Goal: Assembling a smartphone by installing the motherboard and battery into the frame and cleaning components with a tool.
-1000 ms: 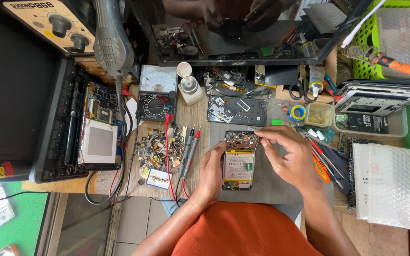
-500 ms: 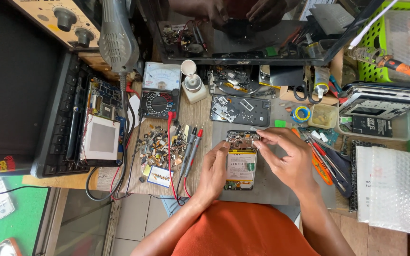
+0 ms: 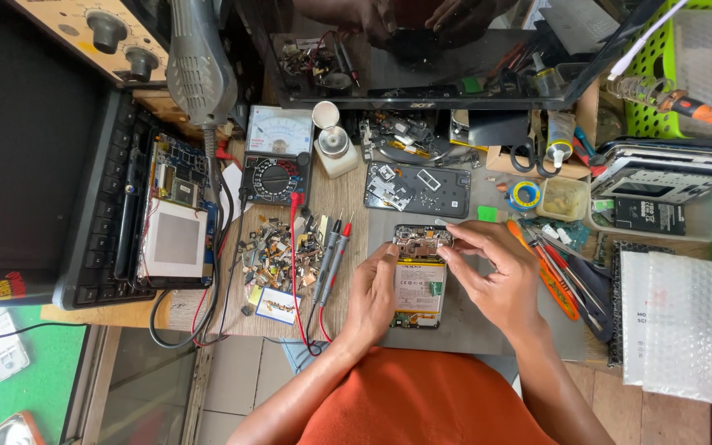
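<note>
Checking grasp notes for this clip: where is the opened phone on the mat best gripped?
Probably by its long side edges at mid-body, from above: the opened phone lies flat, parts exposed. The left hand already braces its left edge; the right hand works at the top.

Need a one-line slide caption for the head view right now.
Both hands, left hand and right hand, work on an opened phone beside a multimeter.

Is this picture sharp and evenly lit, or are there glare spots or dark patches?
Head view: daylight falls evenly on the opened phone between the left hand and right hand, all sharp; the glossy dark screen at the top mirrors the hands; the far left side sits in deep shadow.
</note>
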